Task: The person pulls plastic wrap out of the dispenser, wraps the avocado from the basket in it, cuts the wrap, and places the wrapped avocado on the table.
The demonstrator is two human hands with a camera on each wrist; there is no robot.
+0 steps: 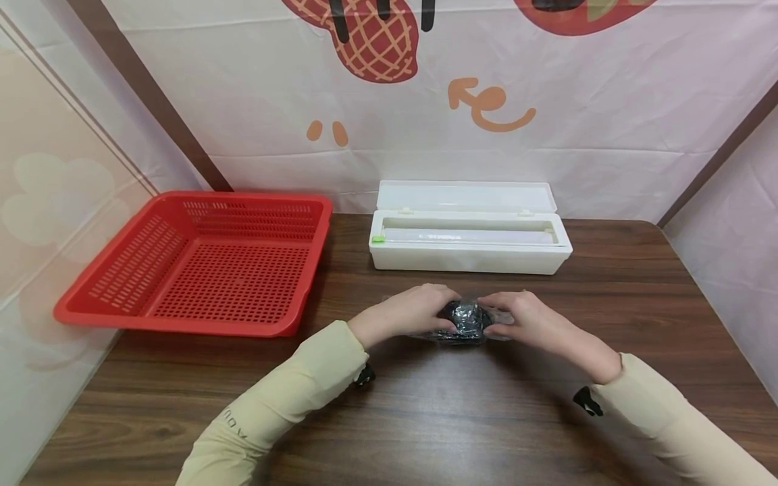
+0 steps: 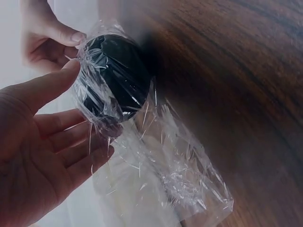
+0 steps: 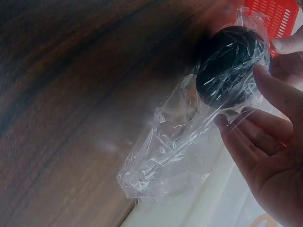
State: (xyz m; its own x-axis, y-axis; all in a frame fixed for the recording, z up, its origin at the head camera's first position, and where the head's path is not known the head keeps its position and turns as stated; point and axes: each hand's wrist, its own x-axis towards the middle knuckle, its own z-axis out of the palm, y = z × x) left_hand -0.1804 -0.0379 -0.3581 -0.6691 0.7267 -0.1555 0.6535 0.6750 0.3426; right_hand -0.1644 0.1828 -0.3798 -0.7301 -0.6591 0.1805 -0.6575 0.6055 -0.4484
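A black, rounded object point(image 1: 467, 321) wrapped in clear cling film sits low over the table between my two hands; its exact kind is hidden by the film. My left hand point(image 1: 408, 312) holds its left side, the thumb on the near side and the fingers behind. On the opposite side, my right hand point(image 1: 535, 322) grips it the same way. In the left wrist view, loose crinkled cling film point(image 2: 184, 184) trails off from the object. The right wrist view also shows this film tail point(image 3: 156, 161) spread out beyond the fingers.
Behind the hands stands a white cling film dispenser point(image 1: 462, 260) with its lid point(image 1: 467, 197) raised and a film roll point(image 1: 468, 235) inside. A red perforated basket point(image 1: 286, 327) is at the left on the brown wooden table point(image 1: 425, 432). A printed cloth hangs at the back.
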